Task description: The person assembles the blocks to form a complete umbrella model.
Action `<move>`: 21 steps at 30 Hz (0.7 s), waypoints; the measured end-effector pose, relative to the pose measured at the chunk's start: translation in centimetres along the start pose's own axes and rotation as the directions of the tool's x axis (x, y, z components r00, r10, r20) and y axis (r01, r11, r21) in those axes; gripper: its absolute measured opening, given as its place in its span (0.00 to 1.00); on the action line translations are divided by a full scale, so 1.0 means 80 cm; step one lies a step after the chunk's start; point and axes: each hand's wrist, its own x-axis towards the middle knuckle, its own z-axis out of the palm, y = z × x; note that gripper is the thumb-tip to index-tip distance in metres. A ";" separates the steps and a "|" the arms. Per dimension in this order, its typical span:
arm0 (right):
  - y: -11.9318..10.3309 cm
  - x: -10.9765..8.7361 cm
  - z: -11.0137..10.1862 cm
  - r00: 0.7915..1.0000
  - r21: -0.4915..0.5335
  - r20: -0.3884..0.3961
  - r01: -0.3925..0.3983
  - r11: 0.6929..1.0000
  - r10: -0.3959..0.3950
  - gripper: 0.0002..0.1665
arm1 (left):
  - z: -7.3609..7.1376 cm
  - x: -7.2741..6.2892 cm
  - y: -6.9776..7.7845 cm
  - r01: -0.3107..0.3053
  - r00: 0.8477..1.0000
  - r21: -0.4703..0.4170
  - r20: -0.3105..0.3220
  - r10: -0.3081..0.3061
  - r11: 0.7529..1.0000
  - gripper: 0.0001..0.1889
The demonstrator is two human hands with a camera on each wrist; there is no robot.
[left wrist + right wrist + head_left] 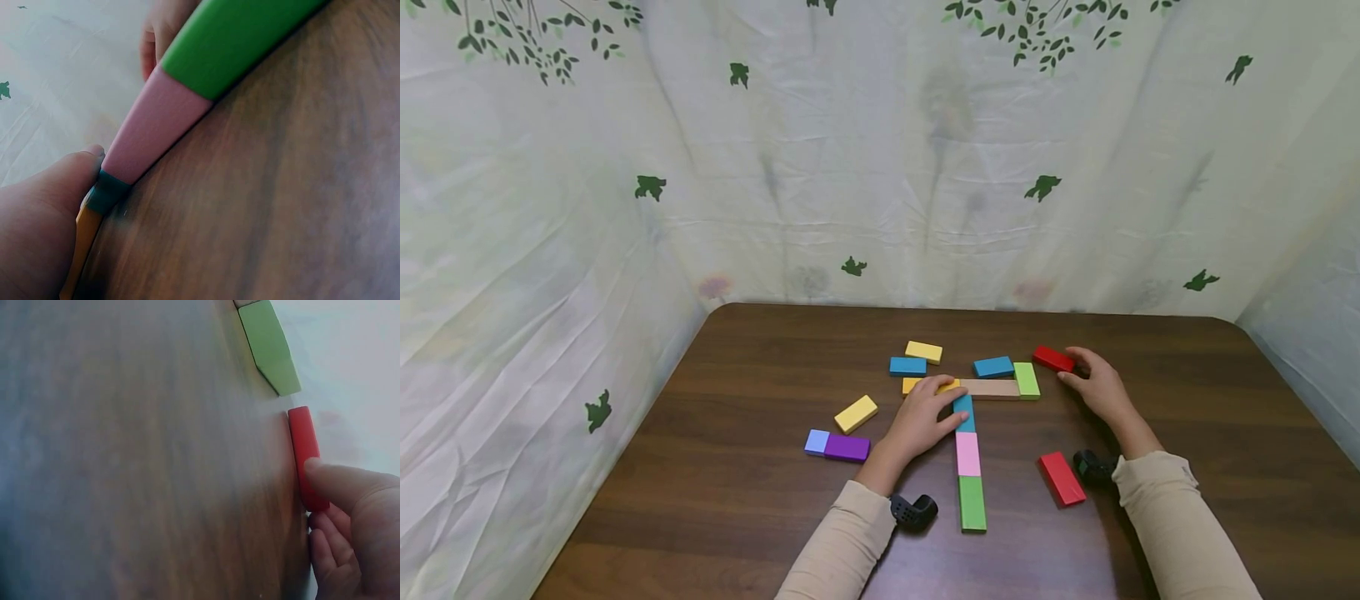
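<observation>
At the far right of the layout, my right hand (1101,385) pinches a red block (1053,359) by its right end; in the right wrist view the thumb presses on the red block (305,456). My left hand (920,419) rests on the junction of the T-shaped row, fingers over an orange block (909,384) and thumb touching the upright blue block (965,414). Below that blue block, a pink block (967,454) and a green block (972,504) continue the line. A tan block (990,389) and a light green block (1027,381) extend rightward. The left hand covers part of the orange block.
Another red block (1062,479) lies by the right forearm. Left are a yellow block (856,413), a purple block (847,448) and a light blue block (817,442). Behind the row lie blue blocks (993,367) and another yellow block (923,352). Patterned cloth (880,167) surrounds the table.
</observation>
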 end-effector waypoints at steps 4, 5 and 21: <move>0.000 0.001 0.000 1.000 -0.029 -0.014 -0.019 0.999 0.019 0.28 | 0.000 0.000 0.000 0.004 1.000 -0.002 0.000 -0.004 1.000 0.23; 0.000 0.002 0.000 1.000 -0.036 -0.017 -0.022 0.999 0.022 0.28 | 0.000 0.000 0.000 0.004 1.000 -0.001 0.000 -0.004 1.000 0.23; -0.005 0.008 0.002 0.999 0.015 -0.051 -0.010 1.000 0.011 0.24 | 0.000 0.000 0.000 -0.008 1.000 0.002 -0.010 0.008 1.000 0.23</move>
